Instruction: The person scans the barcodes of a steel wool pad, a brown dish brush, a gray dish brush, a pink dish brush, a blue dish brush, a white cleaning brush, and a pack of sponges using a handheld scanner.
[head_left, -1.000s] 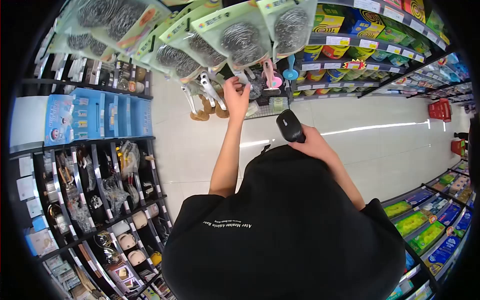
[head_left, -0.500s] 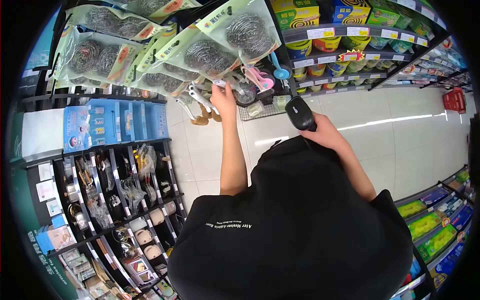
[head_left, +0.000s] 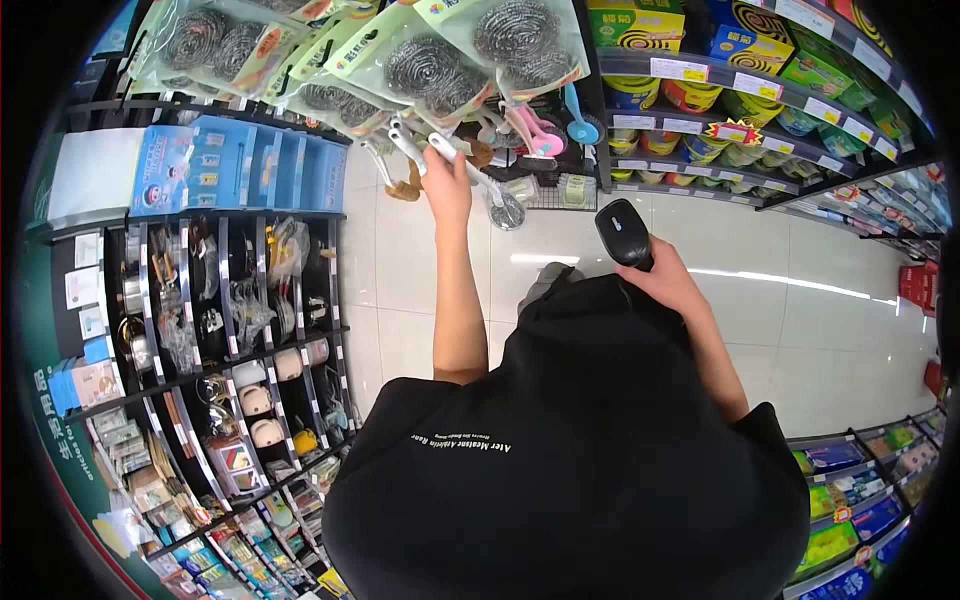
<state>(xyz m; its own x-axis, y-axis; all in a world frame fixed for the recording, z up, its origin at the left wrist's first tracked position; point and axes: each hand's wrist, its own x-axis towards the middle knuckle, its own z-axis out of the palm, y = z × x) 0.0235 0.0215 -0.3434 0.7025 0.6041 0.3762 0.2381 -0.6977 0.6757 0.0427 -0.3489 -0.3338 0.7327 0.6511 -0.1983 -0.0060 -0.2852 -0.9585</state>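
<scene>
A: Where's the scrubber (head_left: 506, 210)?
B: At eleven o'clock from the person's chest, in the left hand (head_left: 449, 190), just under the hanging wool packs (head_left: 430, 72). Its white handle (head_left: 479, 177) runs to a round, coiled head at about four o'clock from the fingers.
A: Heavy?
B: Light, I'd judge. The handle looks stiff and smooth, maybe a bit slippery; the head seems springy and scratchy, hardly fragile. Best held mid-handle, clear of the coils.
A: How is that hand closed?
B: Narrow, the thumb and fingers pinched around the handle near its upper end. Another white handle (head_left: 405, 146) is close at eleven o'clock; I can't tell whether the fingers touch it.
A: And the arm?
B: Reaching forward, nearly straight, fingers towards twelve.
A: The right hand (head_left: 668, 282)?
B: At one o'clock, elbow bent, wrapped around the lower end of what looks like a scanner (head_left: 623, 235), which points towards eleven.
A: Anything nearby?
B: A pink brush (head_left: 540, 140) hangs at two o'clock from the left hand, with a blue one (head_left: 581, 128) beyond it.
</scene>
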